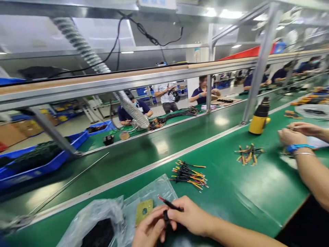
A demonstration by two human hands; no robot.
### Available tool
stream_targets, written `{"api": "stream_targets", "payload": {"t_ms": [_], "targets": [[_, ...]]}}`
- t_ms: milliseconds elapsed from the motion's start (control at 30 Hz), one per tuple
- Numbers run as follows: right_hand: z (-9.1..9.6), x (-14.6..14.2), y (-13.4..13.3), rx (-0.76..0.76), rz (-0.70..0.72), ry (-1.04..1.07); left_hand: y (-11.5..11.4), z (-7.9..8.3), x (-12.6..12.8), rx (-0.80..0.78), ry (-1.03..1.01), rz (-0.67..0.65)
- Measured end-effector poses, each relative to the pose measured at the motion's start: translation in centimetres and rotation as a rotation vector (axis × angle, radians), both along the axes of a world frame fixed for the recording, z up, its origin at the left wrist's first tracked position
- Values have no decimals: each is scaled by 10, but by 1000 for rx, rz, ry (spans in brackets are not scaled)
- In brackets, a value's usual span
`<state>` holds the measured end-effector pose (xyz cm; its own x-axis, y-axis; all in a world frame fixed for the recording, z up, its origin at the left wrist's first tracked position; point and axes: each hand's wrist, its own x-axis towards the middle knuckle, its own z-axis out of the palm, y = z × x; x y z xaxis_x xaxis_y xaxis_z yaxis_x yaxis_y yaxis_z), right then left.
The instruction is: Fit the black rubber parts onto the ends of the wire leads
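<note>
Low in the head view, my left hand [149, 229] pinches a small black piece [166, 216]. My right hand [190, 216] meets it and grips a short black-sleeved wire [171, 204] whose red end points up and left. Whether the black piece and the wire are joined is hidden by my fingers. Just beyond my left hand, a yellowish plate with a hole [140, 213] lies on a clear plastic bag [154, 188]. A pile of short black, red and yellow wires [190, 175] rests on the green bench ahead.
An open plastic bag [89, 212] holds black parts at left. Further right are a smaller wire pile [248, 154], a yellow and black heat gun [259, 116] and a co-worker's hands [295, 135]. A metal rail [123, 175] and post [260, 65] border the bench.
</note>
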<state>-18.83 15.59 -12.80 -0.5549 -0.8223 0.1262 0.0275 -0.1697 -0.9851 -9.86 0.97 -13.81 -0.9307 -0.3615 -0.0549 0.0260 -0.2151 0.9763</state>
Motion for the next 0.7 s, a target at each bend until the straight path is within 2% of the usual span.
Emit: {"api": "stream_targets", "payload": {"t_ms": [133, 200, 300, 367, 500, 700], "targets": [[0, 4, -1, 12, 50, -7, 6, 4, -1, 171, 18, -45], [-4, 4, -1, 101, -50, 47, 2, 9, -2, 235, 5, 38], [-12, -2, 2, 336, -256, 292, -14, 22, -2, 306, 3, 202], [-15, -8, 2, 434, -305, 451, -24, 30, -1, 343, 42, 258], [-9, -18, -8, 522, -294, 647, -34, 38, -2, 434, 96, 311], [7, -24, -38, 688, -272, 817, -39, 37, -6, 615, 94, 374]]}}
